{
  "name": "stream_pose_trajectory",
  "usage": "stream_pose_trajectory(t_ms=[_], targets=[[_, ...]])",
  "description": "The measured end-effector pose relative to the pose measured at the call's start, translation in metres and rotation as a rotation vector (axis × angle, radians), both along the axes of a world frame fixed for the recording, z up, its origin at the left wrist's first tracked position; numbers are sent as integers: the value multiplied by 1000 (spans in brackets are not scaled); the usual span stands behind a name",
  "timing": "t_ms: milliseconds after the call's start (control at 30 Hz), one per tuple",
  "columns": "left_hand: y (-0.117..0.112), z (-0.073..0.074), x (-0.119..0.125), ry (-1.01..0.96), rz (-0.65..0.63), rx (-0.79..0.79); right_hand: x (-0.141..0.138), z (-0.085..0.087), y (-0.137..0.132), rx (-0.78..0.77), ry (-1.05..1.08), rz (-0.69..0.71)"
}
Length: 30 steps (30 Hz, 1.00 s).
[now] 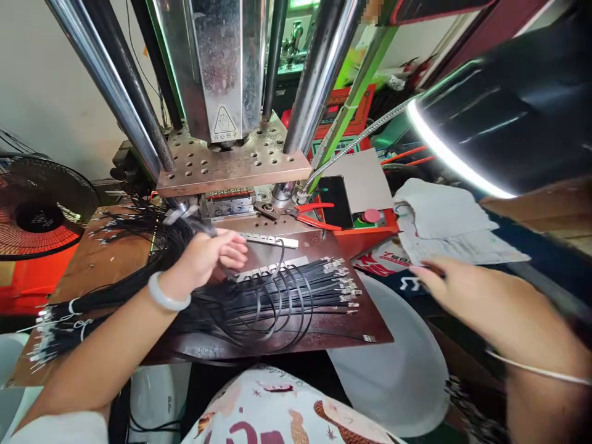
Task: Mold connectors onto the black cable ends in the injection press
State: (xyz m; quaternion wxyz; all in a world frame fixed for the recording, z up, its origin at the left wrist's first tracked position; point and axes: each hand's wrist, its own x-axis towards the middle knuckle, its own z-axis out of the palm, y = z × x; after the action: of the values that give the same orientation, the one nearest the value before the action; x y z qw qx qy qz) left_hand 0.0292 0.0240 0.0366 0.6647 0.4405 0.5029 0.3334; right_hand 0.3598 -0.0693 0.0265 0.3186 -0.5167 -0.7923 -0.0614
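My left hand (pixel 216 254) is curled closed above the table, beside a dark piece (pixel 201 227) that runs from a silver fitting (pixel 181 213) at the press; what its fingers hold is hidden. Just right of it lies a pale slotted strip (pixel 272 239) with one black cable looped up to it. Below, a second slotted strip (pixel 296 264) has several black cables (pixel 287 296) arching from it. Their metal-ended tips (pixel 345 283) fan out to the right. My right hand (pixel 467 299) is closed off to the right, near a white cloth (pixel 457 216), around something dark and mostly hidden.
A press (pixel 226 179) with thick steel columns stands ahead. Red-handled pliers (pixel 314 216), a phone (pixel 340 197) and a red button box (pixel 370 219) sit at its right. A fan (pixel 41 213) is at left, a lit lamp (pixel 467 157) at upper right, a white tub (pixel 398 364) below.
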Motion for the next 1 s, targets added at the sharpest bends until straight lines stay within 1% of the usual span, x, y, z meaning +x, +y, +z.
stream_pose_trajectory(t_ms=[33,67,100,133,167,200,233,267,300,333,367,400,433,467,500,533,567,600,633,667,700,733,767,800,833,900,933,1000], targets=[[8,-2,14,9,-75,-103,4,-12,10,11,-26,-46],[13,-3,32,14,-158,-207,1,-23,24,0,-58,-69],[17,-1,51,9,-229,-294,-7,-31,40,-50,-101,-46],[17,3,67,-17,-289,-351,-20,-37,57,-131,-158,21],[16,11,77,-60,-341,-366,-35,-41,75,-218,-218,101],[12,20,81,-110,-379,-325,-50,-43,91,-294,-286,181],[7,30,76,-151,-390,-226,-62,-44,104,-342,-356,234],[2,42,61,-172,-365,-80,-71,-43,114,-359,-417,252],[-2,52,38,-153,-305,93,-75,-42,120,-352,-464,238],[-5,62,7,-83,-188,274,-74,-40,122,-329,-483,203],[-7,70,-28,29,-31,437,-69,-39,121,-309,-464,174],[-7,76,-66,207,130,575,-62,-39,118,-313,-411,179],[-6,80,-102,452,310,724,-55,-39,113,-350,-338,225],[-4,81,-133,723,394,786,-48,-41,108,-414,-262,305],[-3,80,-156,866,446,826,-45,-44,103,-484,-198,390],[-1,76,-169,1069,501,902,-45,-46,99,-543,-158,453],[-1,69,-171,1254,478,980,-48,-50,96,-579,-144,478],[-2,60,-164,1419,376,1073,-54,-53,95,-587,-150,463],[-5,47,-148,1576,211,1162,-62,-55,94,-574,-167,428],[-9,33,-126,1647,-69,1218,-70,-58,94,-554,-189,391],[-13,18,-103,1646,-369,1220,-78,-60,94,-532,-214,365],[-18,4,-81,1611,-540,1225,-84,-61,94,-509,-244,351],[-22,-9,-62,1568,-666,1237,-87,-62,93,-480,-279,349],[-24,-19,-49,1530,-751,1247,-89,-62,93,-445,-321,360],[-23,-26,-42,1499,-797,1260,-89,-62,94,-406,-365,378],[-11,-30,-43,1473,-824,1267,-87,-58,103,-318,-431,391],[2,-28,-47,1479,-795,1260,-87,-55,113,-275,-443,366],[39,-23,-55,1511,-652,1216,-91,-50,144,-212,-427,252]])
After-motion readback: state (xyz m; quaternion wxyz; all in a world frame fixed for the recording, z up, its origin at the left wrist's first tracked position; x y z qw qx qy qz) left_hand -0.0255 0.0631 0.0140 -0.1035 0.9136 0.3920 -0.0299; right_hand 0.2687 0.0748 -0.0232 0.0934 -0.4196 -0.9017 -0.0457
